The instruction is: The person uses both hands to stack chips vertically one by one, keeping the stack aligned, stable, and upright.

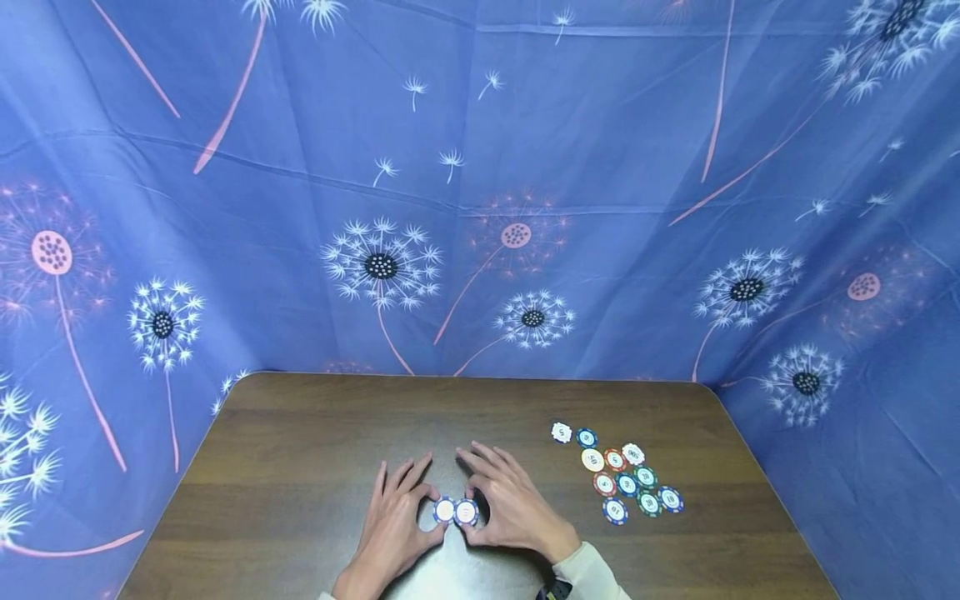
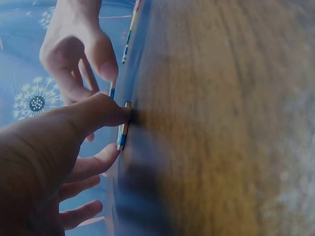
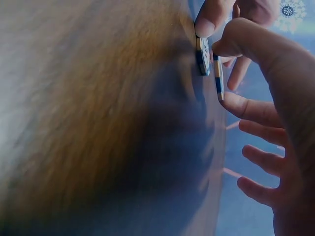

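Observation:
Side by side near the table's front middle are two blue-and-white poker chips. My left hand (image 1: pixel 392 525) pinches the left poker chip (image 1: pixel 444 510) by its edges between thumb and index finger. That chip (image 2: pixel 124 128) lies flat on the wood or very close to it. With thumb and index finger, my right hand (image 1: pixel 517 504) grips the right poker chip (image 1: pixel 467 512). In the right wrist view this chip (image 3: pixel 218 76) appears slightly raised above the table. Whether the two chips touch, I cannot tell. The other fingers of both hands are spread.
A loose group of several poker chips (image 1: pixel 627 484), in blue, green, red and white, lies flat to the right on the wooden table (image 1: pixel 300 442). Behind the table hangs a blue dandelion-print cloth (image 1: pixel 465 275), which also covers both sides.

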Demonstrator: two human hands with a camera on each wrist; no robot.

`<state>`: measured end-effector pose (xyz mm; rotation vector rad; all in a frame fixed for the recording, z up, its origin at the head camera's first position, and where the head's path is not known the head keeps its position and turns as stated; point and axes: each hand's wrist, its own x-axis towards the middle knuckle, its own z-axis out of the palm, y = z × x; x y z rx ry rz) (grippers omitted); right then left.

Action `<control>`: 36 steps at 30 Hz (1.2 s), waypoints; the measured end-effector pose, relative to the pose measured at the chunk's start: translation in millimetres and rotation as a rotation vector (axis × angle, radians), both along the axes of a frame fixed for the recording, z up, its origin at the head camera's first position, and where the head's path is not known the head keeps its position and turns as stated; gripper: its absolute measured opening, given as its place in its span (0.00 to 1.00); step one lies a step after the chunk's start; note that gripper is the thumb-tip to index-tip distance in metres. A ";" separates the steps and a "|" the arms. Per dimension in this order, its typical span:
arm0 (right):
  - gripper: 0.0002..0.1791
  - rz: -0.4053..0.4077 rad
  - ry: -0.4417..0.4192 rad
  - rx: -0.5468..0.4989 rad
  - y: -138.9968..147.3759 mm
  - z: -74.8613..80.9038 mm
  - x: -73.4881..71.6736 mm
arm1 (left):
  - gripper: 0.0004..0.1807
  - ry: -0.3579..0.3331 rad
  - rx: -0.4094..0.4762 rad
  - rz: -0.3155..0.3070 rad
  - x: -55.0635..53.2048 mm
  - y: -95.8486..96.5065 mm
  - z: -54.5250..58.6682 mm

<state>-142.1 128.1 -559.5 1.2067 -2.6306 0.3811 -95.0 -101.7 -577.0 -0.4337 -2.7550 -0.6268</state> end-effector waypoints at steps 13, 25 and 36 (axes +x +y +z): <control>0.21 -0.025 -0.136 0.012 -10.5 0.5 1.6 | 0.17 -0.006 0.001 -0.003 3.0 1.2 -1.7; 0.12 -0.041 -0.140 0.001 2.2 -0.7 7.5 | 0.17 -0.028 0.024 0.008 3.9 0.3 -1.4; 0.11 -0.066 -0.145 -0.014 -5.6 -3.9 8.7 | 0.18 -0.018 0.030 0.006 3.1 0.3 -0.4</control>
